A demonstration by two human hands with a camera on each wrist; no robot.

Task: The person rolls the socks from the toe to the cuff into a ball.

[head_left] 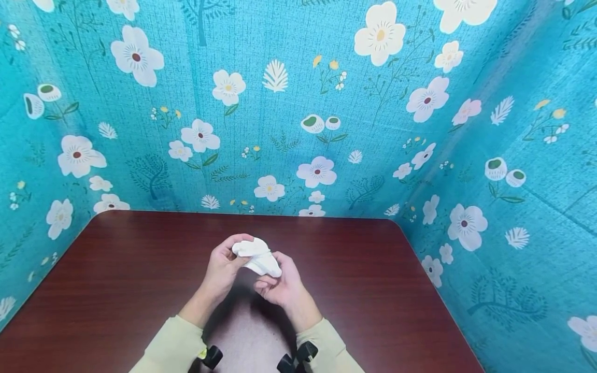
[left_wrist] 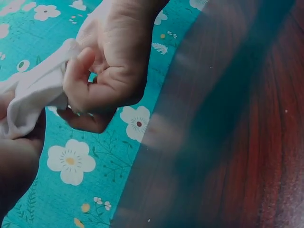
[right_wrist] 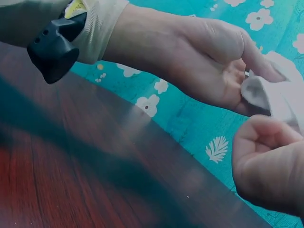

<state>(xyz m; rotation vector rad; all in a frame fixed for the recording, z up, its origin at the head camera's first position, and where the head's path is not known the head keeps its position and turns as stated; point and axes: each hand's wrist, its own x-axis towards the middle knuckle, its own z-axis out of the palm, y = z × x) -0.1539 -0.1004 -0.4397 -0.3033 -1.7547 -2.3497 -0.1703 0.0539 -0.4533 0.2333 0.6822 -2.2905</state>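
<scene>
A small white cloth (head_left: 257, 256), folded and bunched, is held up above the table between both hands. My left hand (head_left: 221, 272) grips its left end, with the thumb in front and the fingers behind. At the lower right end, my right hand (head_left: 285, 287) pinches the cloth, its lower fingers curled in toward the palm. In the left wrist view the cloth (left_wrist: 35, 92) stretches between the two hands, creased along its length. Part of the cloth (right_wrist: 280, 92) runs out of the right wrist view. The hands hide some of its edges.
A dark red-brown wooden table (head_left: 373, 290) lies below the hands. Teal curtains (head_left: 280, 129) with a flower print hang behind it and at both sides. Black wrist cameras (head_left: 213, 357) sit at the light sleeves (head_left: 174, 344).
</scene>
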